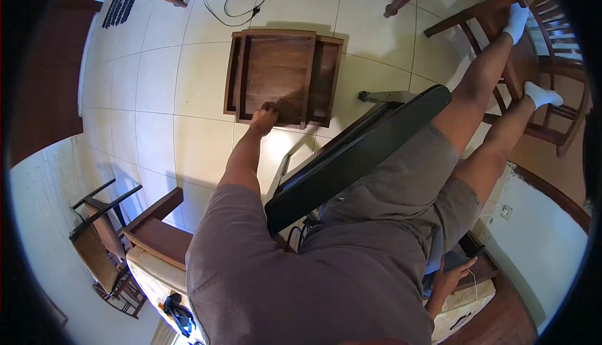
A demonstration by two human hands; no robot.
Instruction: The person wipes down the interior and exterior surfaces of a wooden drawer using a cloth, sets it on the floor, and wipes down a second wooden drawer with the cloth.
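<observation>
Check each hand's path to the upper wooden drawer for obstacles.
Nothing visible separates the left hand from the upper wooden drawer: it is at the near edge. From the right hand, the lap and tilted black panel lie across the direct line.

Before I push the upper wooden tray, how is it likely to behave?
The upper wooden tray should stay stiff, since its walls look wooden. It may slide, because it seems to rest on the lower tray. Rolling looks unlikely: its base appears broad and flat.
</observation>
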